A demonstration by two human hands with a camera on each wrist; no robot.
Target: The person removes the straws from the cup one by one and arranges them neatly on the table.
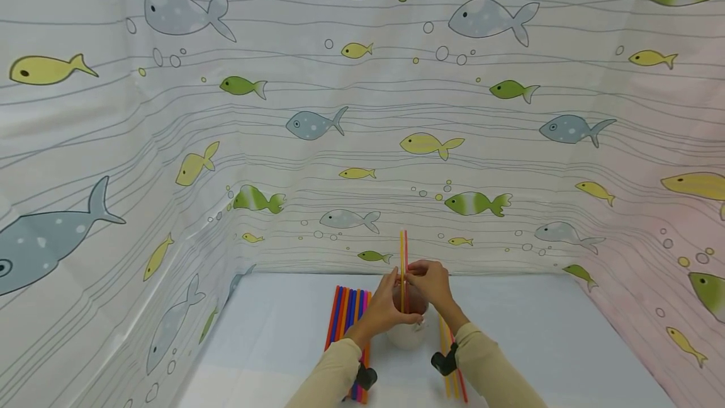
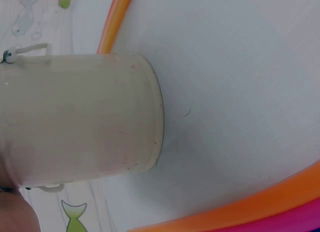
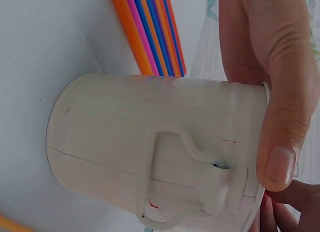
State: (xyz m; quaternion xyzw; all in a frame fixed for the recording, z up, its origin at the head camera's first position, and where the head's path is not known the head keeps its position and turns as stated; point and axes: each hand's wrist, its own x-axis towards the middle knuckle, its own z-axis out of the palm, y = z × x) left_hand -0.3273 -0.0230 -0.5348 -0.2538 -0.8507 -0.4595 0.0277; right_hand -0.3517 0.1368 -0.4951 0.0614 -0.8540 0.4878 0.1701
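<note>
A white plastic cup (image 1: 405,335) with a side handle (image 3: 190,192) stands on the pale table. Yellow and red straws (image 1: 403,250) stick upright out of it. My left hand (image 1: 391,304) wraps the cup's top, its thumb (image 3: 280,142) lying over the rim. My right hand (image 1: 421,279) pinches the upright straws just above the cup. In the left wrist view only the cup's side (image 2: 85,117) shows.
A bundle of coloured straws (image 1: 347,313) lies left of the cup, also seen as straws (image 3: 150,37) behind it. A few more straws (image 1: 453,376) lie under my right forearm. Fish-print curtain walls (image 1: 362,143) close in the table on three sides.
</note>
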